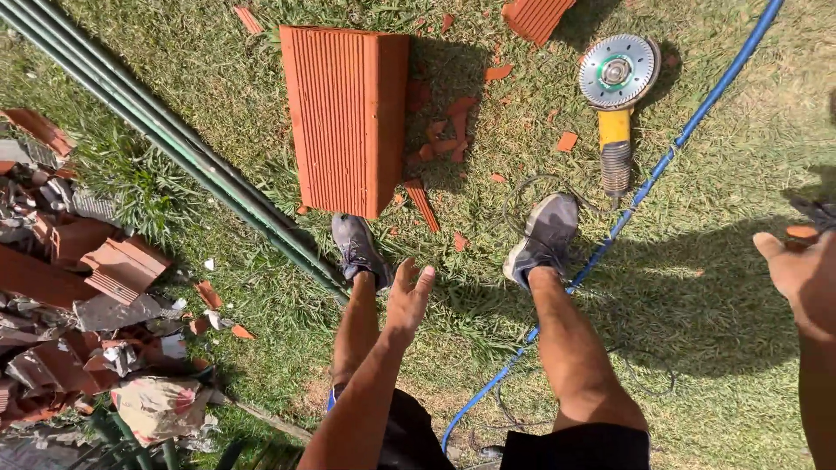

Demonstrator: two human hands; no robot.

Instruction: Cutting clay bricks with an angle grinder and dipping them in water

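The left hand [407, 300] hangs open above the grass [740, 157], fingers spread and holding nothing. Just beyond its fingertips stands the left shoe [358, 250], grey and dusty. Further ahead of that hand lies a large red ribbed clay block [346, 117], flat on the grass, with broken red shards [446, 130] scattered along its right side. A bundle of long dark green pipes [165, 135] runs diagonally past the left of the hand, ending near the left shoe.

The right hand [797, 270] is at the frame's right edge, open with the thumb out; a small reddish fragment sits just above it, but I cannot tell whether the hand touches it. To the left of this hand, well apart, a blue hose [670, 157] crosses the grass diagonally and passes beside the right shoe [544, 237]. Ahead and to the left of the right hand lies an angle grinder [616, 96] with a yellow body and a round silver disc, its black cord looping toward the right shoe.

Far left of the left hand is a rubble pile [78, 322] of broken red blocks, grey lumps and a crumpled tan sack [157, 405] with red markings.
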